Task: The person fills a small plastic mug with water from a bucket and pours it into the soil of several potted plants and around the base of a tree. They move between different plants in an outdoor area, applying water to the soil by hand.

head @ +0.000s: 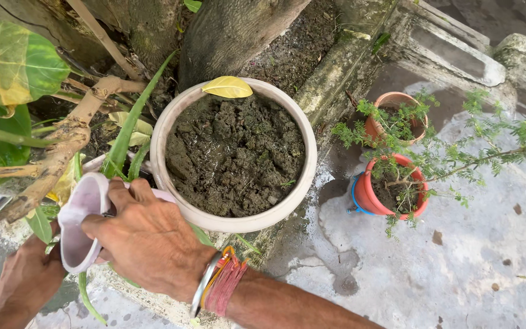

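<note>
A large pale clay pot full of dark wet soil stands on a concrete ledge, with a yellow leaf on its far rim. Just left of it my right hand grips a pale pink plastic mug, fingers wrapped over its side and handle. The wrist wears a metal bangle and red threads. My left hand sits below the mug at the lower left, touching its underside. The mug's mouth faces left and its inside is not visible.
Two small orange pots with feathery green plants stand on the wet concrete floor at right. Tree trunks, a thick branch and big green leaves crowd the upper left. Concrete blocks lie at top right.
</note>
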